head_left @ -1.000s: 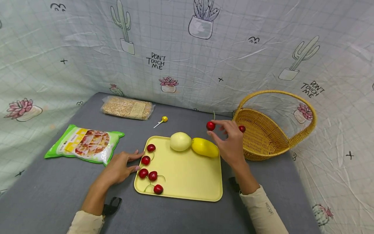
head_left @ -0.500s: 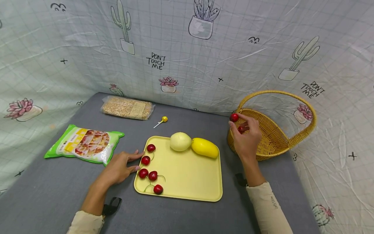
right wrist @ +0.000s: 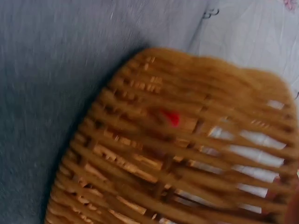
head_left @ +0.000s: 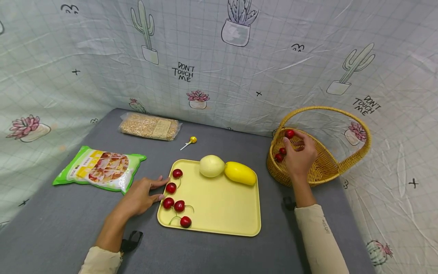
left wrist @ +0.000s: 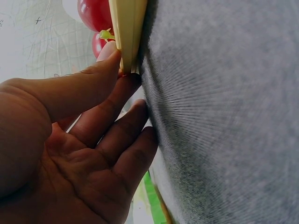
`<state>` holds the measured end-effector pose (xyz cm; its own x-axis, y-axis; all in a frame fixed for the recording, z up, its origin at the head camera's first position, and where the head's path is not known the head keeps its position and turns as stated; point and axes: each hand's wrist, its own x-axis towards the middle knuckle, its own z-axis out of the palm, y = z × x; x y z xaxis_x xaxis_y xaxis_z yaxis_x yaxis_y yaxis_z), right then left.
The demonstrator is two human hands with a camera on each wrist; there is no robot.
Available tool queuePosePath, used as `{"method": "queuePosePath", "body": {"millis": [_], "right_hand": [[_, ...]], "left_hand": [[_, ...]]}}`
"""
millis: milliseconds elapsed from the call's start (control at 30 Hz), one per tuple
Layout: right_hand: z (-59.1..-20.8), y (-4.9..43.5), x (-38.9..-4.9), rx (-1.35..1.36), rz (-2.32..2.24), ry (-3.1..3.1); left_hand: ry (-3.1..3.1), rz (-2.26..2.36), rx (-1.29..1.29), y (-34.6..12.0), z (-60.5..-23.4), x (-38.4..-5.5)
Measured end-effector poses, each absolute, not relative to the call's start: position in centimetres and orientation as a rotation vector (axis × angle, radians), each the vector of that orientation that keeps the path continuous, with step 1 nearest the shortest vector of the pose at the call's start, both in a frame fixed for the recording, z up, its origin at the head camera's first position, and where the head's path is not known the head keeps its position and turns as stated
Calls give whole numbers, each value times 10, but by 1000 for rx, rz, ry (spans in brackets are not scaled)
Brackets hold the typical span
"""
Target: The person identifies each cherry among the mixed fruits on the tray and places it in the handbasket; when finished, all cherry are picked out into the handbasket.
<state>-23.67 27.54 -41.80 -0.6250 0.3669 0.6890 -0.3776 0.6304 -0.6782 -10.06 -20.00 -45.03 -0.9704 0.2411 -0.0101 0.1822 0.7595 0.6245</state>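
Note:
My right hand [head_left: 302, 156] is over the wicker basket [head_left: 332, 177] and pinches a red cherry [head_left: 289, 134] between thumb and forefinger. Two more cherries [head_left: 281, 153] show inside the basket, by its left wall. In the right wrist view the woven side of the basket [right wrist: 163, 154] fills much of the blurred picture, with a red spot showing through. My left hand [head_left: 139, 196] holds the left rim of the yellow tray [head_left: 219, 207]; in the left wrist view the thumb [left wrist: 100, 77] lies against that rim. Several cherries [head_left: 179, 206] lie along the tray's left side.
A pale yellow round fruit [head_left: 211, 166] and a long yellow one [head_left: 240, 173] sit at the tray's back. Behind the tray lies a lollipop [head_left: 192, 140]. A bag of grains [head_left: 147, 125] and a green-edged packet [head_left: 102, 169] rest at left. A printed cloth [head_left: 219, 76] hangs behind.
My right hand has carried its cherry rightward from beyond the tray's back right corner to over the basket. A second cherry inside the basket has come into view. My left hand stays at the rim.

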Motion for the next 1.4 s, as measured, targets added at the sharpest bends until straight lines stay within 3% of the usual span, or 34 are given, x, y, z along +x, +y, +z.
{"method": "queuePosePath", "body": {"millis": [667,1400], "right_hand": [[-416,314,-275,-154,999,-2474],[-434,330,-281,-271,887,-2731]], "left_hand": [[2873,982,358,-199,-452,-103],[2867,1008,349,-201,-451,-100]]}}
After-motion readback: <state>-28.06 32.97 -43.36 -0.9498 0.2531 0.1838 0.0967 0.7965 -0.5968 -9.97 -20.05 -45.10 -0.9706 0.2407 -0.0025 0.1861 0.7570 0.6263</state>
